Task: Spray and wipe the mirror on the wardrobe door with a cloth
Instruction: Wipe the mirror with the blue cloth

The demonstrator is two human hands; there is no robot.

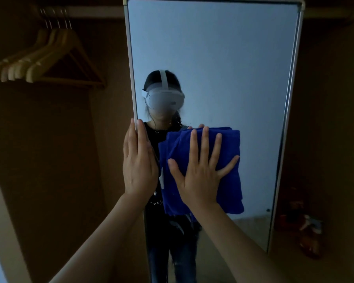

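Two bare forearms rise from the lower edge. The right hand, fingers straight and spread, presses one folded blue cloth, soft and napped, flat against the lower middle of the mirror. The left hand, fingers straight and together, lies along the mirror's pale left frame edge. One tall mirror with rounded corners and smooth glass. About four wooden hangers, triangular, hang on a rail at upper left.
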